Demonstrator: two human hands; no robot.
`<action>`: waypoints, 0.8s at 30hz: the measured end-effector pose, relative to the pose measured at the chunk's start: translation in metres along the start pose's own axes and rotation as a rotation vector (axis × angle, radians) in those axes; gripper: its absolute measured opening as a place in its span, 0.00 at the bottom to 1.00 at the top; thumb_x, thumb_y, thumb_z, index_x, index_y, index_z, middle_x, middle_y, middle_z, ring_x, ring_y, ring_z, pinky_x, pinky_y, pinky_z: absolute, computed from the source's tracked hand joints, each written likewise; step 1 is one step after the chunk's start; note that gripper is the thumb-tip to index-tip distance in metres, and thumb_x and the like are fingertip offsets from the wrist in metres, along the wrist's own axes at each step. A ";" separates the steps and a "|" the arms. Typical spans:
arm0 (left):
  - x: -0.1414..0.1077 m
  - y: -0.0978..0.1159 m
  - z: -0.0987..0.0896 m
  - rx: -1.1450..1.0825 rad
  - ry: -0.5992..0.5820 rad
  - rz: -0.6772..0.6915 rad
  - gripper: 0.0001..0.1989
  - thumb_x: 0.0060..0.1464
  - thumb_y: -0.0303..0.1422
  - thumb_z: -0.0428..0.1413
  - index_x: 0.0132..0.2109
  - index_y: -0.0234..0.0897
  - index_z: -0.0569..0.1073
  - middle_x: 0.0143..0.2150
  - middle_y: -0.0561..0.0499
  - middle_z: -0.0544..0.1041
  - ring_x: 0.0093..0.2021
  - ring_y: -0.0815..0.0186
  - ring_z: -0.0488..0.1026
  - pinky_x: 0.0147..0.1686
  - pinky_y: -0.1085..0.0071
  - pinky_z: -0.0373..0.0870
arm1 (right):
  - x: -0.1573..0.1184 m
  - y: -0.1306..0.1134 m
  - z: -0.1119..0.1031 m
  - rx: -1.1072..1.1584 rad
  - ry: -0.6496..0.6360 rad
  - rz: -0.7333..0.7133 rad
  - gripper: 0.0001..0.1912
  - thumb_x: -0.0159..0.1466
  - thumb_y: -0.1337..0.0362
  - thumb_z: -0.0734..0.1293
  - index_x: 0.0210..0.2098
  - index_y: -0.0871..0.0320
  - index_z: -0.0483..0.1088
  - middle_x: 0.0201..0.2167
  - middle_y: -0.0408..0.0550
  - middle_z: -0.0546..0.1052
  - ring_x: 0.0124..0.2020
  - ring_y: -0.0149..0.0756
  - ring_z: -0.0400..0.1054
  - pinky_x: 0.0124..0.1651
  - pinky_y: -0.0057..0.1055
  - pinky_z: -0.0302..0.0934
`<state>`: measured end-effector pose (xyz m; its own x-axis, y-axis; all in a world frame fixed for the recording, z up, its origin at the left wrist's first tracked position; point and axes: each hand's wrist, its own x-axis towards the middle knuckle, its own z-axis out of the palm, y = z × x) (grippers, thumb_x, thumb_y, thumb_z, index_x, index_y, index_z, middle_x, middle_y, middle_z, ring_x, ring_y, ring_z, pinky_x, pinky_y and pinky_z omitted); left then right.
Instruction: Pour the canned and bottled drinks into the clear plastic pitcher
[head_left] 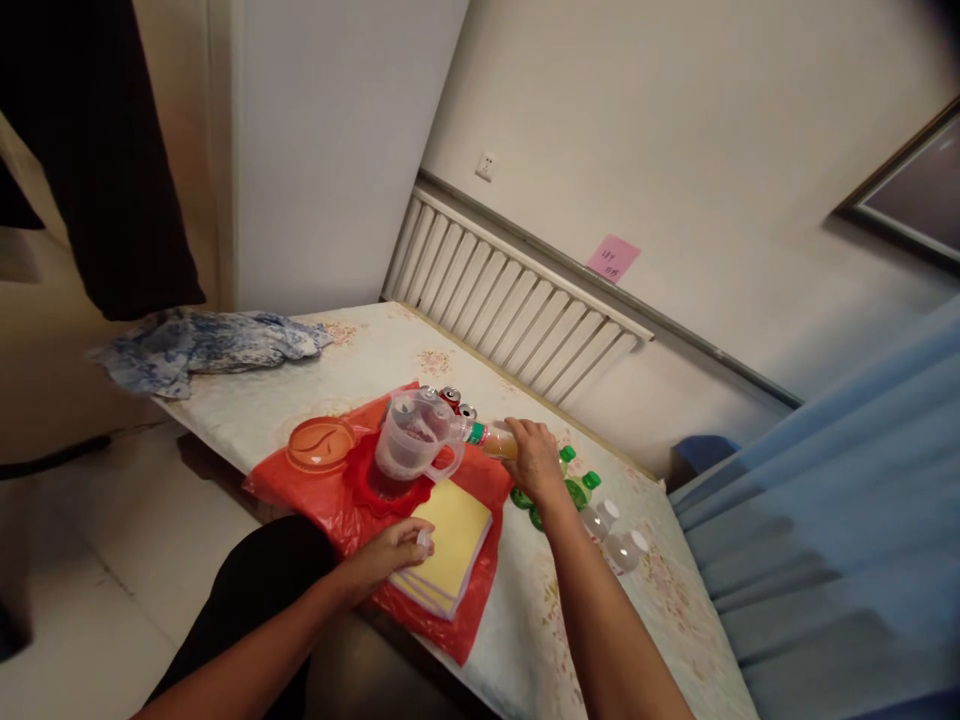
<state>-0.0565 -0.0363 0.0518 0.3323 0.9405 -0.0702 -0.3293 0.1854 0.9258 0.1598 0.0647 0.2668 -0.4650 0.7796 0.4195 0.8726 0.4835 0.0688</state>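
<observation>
My right hand (534, 458) is wrapped round a plastic bottle (498, 440) with amber liquid inside. The bottle lies tilted almost level, its neck at the rim of a clear plastic jug (405, 445). Some liquid shows in the jug, which stands in a red scalloped dish (365, 480). In my left hand (390, 553) a small whitish bottle cap (424, 541) is pinched between thumb and fingers. That hand hovers at the edge of a stack of yellow paper (454, 540). An orange round lid (321, 444) lies left of the jug, on a red plastic bag (300, 487).
Several cans (450, 397) stand behind the jug. Green-capped bottles (583, 488) and white-capped clear bottles (622, 545) are right of my right forearm. A blue-white cloth (225, 345) lies at the table's far left. A radiator (510, 290) and blue curtain (817, 520) border the table (375, 345).
</observation>
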 end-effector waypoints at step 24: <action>0.017 -0.032 -0.003 -0.107 0.055 -0.011 0.34 0.31 0.49 0.73 0.43 0.37 0.72 0.38 0.52 0.74 0.43 0.61 0.73 0.48 0.65 0.64 | 0.046 -0.019 -0.037 -0.354 -0.117 -0.170 0.24 0.66 0.73 0.61 0.60 0.56 0.68 0.53 0.56 0.74 0.53 0.50 0.59 0.57 0.43 0.47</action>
<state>-0.0429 -0.0255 0.0197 0.2880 0.9520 -0.1034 -0.4195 0.2225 0.8801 0.1277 0.0770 0.3179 -0.6030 0.7505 0.2706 0.7698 0.4584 0.4441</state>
